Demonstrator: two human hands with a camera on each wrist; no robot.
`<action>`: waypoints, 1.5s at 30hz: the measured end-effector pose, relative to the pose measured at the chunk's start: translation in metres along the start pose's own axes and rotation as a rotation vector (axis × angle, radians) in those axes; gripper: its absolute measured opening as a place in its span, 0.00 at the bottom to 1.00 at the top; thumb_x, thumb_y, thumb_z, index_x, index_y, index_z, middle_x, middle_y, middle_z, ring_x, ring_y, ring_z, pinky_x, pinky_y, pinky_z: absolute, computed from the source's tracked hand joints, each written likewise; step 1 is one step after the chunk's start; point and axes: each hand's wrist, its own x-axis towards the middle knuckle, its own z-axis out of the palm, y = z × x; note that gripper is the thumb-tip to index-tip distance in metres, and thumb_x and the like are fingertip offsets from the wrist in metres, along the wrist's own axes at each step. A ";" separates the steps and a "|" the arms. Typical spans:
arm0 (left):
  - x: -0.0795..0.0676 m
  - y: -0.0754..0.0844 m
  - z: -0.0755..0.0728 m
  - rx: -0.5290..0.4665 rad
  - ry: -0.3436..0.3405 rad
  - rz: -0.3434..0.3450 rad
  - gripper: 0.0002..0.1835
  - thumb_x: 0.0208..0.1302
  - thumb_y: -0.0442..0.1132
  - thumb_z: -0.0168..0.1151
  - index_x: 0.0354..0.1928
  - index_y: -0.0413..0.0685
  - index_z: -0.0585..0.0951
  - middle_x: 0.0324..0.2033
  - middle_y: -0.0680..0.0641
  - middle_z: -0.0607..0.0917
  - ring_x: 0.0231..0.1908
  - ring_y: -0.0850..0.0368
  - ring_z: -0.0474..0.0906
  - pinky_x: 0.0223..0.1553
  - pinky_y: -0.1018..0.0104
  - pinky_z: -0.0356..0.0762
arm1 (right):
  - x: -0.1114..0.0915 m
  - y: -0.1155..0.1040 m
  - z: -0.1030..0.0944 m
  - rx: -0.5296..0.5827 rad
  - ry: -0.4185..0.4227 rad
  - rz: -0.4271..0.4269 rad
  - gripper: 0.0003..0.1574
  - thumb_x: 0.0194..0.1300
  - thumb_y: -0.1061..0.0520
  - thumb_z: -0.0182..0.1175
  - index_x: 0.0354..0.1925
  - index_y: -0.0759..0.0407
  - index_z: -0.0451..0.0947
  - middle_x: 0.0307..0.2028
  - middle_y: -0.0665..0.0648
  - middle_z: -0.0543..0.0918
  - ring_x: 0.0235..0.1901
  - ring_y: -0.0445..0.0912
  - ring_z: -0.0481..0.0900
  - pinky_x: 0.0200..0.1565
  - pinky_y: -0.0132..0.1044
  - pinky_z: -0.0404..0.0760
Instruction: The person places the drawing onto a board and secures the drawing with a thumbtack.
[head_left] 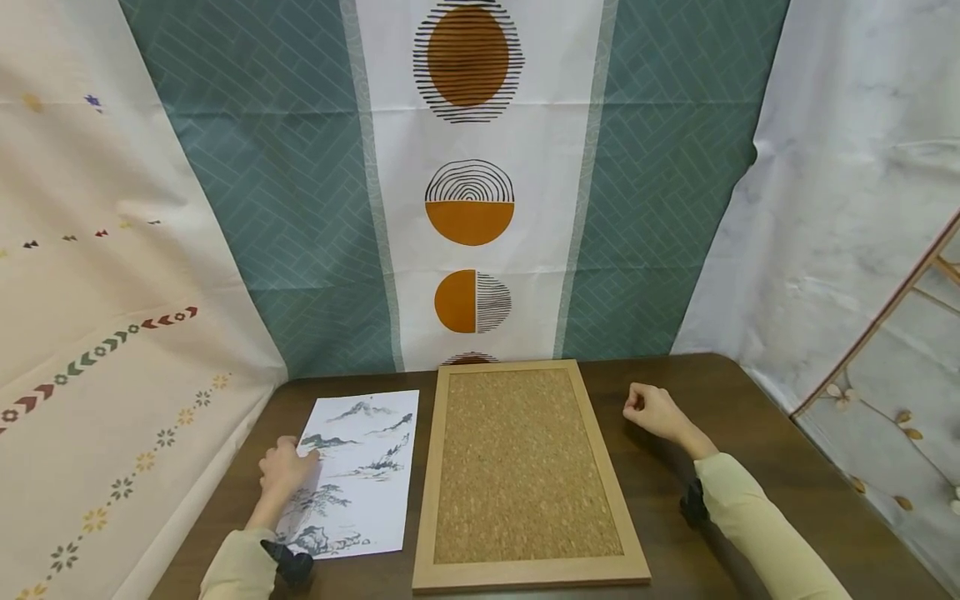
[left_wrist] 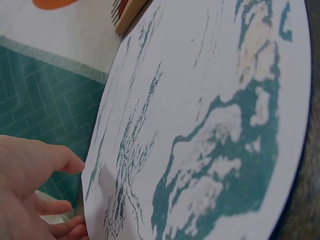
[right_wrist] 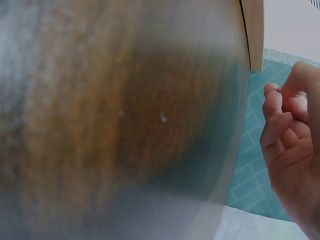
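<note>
The thumb and fingers of the left hand (head_left: pixel 287 467) are held loosely apart at the left edge of the landscape print (head_left: pixel 378 446); whether the paper is touched by every finger cannot be told. The fingers of the right hand (head_left: pixel 660 412) are curled inward, the thumb brought close to the forefinger, to the right of the cork board (head_left: pixel 525 467). The print is laid flat just beside the board's left side. Both are borne by a dark wooden table (head_left: pixel 716 379), backed by a teal-and-white cloth (head_left: pixel 652 183) patterned with orange discs.
</note>
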 end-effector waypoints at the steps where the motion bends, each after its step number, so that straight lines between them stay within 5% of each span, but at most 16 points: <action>1: -0.001 0.001 -0.001 0.003 0.001 -0.004 0.35 0.59 0.44 0.51 0.59 0.24 0.55 0.54 0.19 0.59 0.54 0.22 0.52 0.48 0.30 0.58 | 0.000 0.000 0.000 0.006 -0.012 0.007 0.08 0.51 0.63 0.58 0.23 0.54 0.69 0.21 0.48 0.77 0.17 0.37 0.67 0.22 0.29 0.67; 13: 0.000 -0.007 -0.003 0.046 -0.025 0.038 0.44 0.54 0.46 0.63 0.58 0.19 0.54 0.52 0.17 0.60 0.52 0.22 0.54 0.49 0.33 0.61 | 0.000 0.001 0.003 0.052 -0.060 0.028 0.03 0.59 0.60 0.57 0.30 0.59 0.72 0.21 0.50 0.75 0.20 0.38 0.71 0.24 0.30 0.70; 18: 0.004 -0.009 -0.003 0.041 0.029 0.057 0.40 0.51 0.39 0.64 0.57 0.16 0.58 0.50 0.18 0.66 0.52 0.21 0.60 0.54 0.37 0.62 | 0.002 0.003 0.003 0.095 -0.049 0.005 0.05 0.61 0.58 0.59 0.34 0.58 0.73 0.24 0.51 0.77 0.19 0.38 0.71 0.22 0.30 0.71; 23: 0.003 -0.010 -0.006 0.010 0.070 0.064 0.29 0.50 0.36 0.64 0.49 0.19 0.69 0.46 0.21 0.73 0.47 0.23 0.67 0.47 0.38 0.68 | 0.002 0.004 0.003 0.114 -0.044 0.024 0.05 0.61 0.57 0.59 0.34 0.56 0.73 0.23 0.52 0.77 0.19 0.38 0.71 0.21 0.31 0.69; 29: 0.003 -0.015 -0.010 0.023 0.054 0.083 0.17 0.57 0.34 0.54 0.44 0.25 0.75 0.43 0.25 0.77 0.43 0.26 0.72 0.39 0.41 0.70 | 0.001 0.005 0.004 0.102 -0.019 0.034 0.06 0.62 0.53 0.58 0.34 0.55 0.77 0.24 0.54 0.80 0.20 0.40 0.73 0.22 0.31 0.70; 35: 0.003 -0.018 -0.017 0.004 0.038 0.081 0.20 0.62 0.33 0.40 0.51 0.26 0.72 0.49 0.25 0.74 0.47 0.25 0.69 0.42 0.40 0.70 | 0.001 0.006 0.004 0.100 0.024 0.057 0.12 0.62 0.49 0.57 0.36 0.55 0.78 0.25 0.55 0.81 0.22 0.40 0.74 0.23 0.31 0.72; 45: 0.001 -0.014 -0.027 -0.052 0.063 0.060 0.21 0.65 0.35 0.39 0.54 0.28 0.70 0.52 0.26 0.72 0.53 0.26 0.65 0.50 0.38 0.65 | 0.002 0.000 0.003 0.081 0.075 0.046 0.09 0.60 0.49 0.60 0.33 0.52 0.79 0.28 0.51 0.82 0.26 0.39 0.76 0.28 0.30 0.75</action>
